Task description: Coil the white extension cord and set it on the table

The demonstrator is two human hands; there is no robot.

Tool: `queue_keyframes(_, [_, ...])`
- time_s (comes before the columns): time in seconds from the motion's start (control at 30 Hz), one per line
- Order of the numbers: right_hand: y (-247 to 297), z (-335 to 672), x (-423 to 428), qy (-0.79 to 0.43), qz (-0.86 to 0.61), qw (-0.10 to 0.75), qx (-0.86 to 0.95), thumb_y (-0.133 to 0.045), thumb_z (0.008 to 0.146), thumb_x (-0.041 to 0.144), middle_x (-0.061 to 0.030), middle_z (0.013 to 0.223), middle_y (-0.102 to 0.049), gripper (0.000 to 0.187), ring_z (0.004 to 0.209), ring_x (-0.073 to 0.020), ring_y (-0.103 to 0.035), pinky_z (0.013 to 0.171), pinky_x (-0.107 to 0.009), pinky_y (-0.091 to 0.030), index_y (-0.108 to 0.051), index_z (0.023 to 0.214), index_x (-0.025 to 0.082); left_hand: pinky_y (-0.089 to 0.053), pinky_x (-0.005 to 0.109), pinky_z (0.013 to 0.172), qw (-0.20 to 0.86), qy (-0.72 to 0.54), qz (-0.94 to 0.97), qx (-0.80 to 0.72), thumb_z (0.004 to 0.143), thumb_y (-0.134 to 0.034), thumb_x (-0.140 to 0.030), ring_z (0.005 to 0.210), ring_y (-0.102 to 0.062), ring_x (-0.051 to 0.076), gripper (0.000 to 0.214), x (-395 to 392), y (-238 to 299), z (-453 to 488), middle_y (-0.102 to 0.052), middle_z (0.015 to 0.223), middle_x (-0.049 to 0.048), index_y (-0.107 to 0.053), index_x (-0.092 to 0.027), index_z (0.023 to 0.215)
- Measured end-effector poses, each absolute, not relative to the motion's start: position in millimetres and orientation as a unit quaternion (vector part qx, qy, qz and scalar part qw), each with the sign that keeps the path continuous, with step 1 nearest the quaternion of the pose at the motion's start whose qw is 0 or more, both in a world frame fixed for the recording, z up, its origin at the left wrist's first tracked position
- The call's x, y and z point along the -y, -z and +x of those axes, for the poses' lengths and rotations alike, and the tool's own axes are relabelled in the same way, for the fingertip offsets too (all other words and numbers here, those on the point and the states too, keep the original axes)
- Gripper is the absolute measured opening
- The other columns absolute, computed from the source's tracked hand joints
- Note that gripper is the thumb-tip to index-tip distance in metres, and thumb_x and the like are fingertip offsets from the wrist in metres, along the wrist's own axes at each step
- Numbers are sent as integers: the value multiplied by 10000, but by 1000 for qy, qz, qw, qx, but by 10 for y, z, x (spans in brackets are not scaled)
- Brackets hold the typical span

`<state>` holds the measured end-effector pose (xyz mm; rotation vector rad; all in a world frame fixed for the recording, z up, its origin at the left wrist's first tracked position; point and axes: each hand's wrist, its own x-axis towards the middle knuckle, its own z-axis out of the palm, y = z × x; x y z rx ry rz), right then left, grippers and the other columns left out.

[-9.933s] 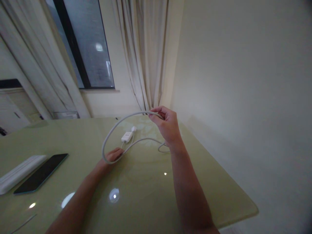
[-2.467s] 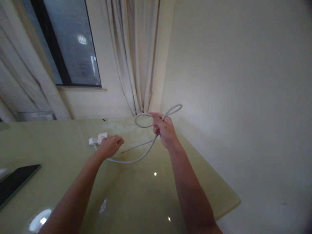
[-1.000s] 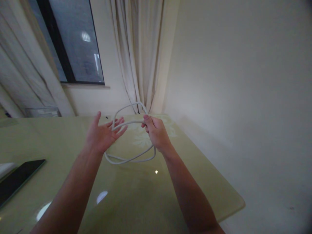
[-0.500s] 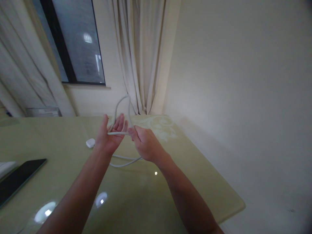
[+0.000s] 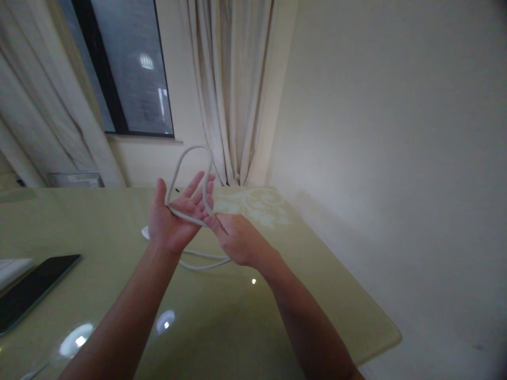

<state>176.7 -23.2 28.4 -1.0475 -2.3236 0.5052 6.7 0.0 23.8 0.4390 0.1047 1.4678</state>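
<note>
A loop of white cable [image 5: 172, 182] stands up above the table, lying against the palm of my left hand [image 5: 178, 216]. That hand is palm up, with its thumb and fingers spread apart. My right hand [image 5: 240, 237] pinches the cable where the loop closes, beside the left fingertips. More of the cable hangs or lies below both hands in a slack curve over the tabletop. Partly hidden behind my left wrist is a small white block, probably a charger [image 5: 146, 232].
The glossy greenish table [image 5: 222, 327] ends at a wall on the right. A dark flat tablet-like slab [image 5: 37, 287] lies at the left, next to a white object [image 5: 13, 272]. Curtains [image 5: 233, 95] and a window [image 5: 130, 68] are behind the table.
My left hand has opened wider, its fingers spreading behind the cable. The loop has become larger and rounder. My right hand keeps its pinch nearly in place.
</note>
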Motion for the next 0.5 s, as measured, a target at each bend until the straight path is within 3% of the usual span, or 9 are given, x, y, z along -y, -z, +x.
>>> queue_keyframes(0.13, [-224,1735,184,-201,-390,230,869,-369,1143,500,-49,856,-681,491,773,-167,-558,715,-298,-333,-649,898,180,-548,260,530,738,-652,175,-18,1025,-490,-701,613,-661,158,746,7,-276,17,-747,857,83,-538,-119,1490])
queue_keyframes(0.27, [-202,1682,192,-224,-368,211,877,-402,1136,474,-12,772,-602,442,710,-149,-492,679,-299,-295,-598,855,195,-311,224,352,713,-677,178,-35,1082,-492,-573,359,-360,98,423,29,-345,-83,-394,480,-90,-654,-186,1132])
queue_keyframes(0.33, [-199,1667,187,-234,-358,213,878,-410,1135,461,2,745,-571,429,691,-140,-475,668,-297,-286,-569,836,197,-293,223,340,706,-688,159,-47,1088,-478,-551,340,-332,93,382,51,-391,-145,-350,471,-98,-626,-200,1063])
queue_keyframes(0.4, [-195,1668,171,-253,-349,219,875,-402,1138,452,11,725,-553,443,674,-131,-469,659,-294,-283,-545,806,196,-384,219,378,707,-694,128,-43,1063,-476,-585,397,-446,99,447,78,-435,-210,-498,566,-60,-595,-172,1186])
queue_keyframes(0.5, [-178,1690,132,-292,-340,215,868,-396,1140,447,17,697,-547,480,665,-126,-492,661,-287,-303,-547,764,189,-510,250,451,679,-730,76,-27,1025,-444,-604,564,-625,143,611,109,-485,-309,-702,836,75,-488,-99,1367])
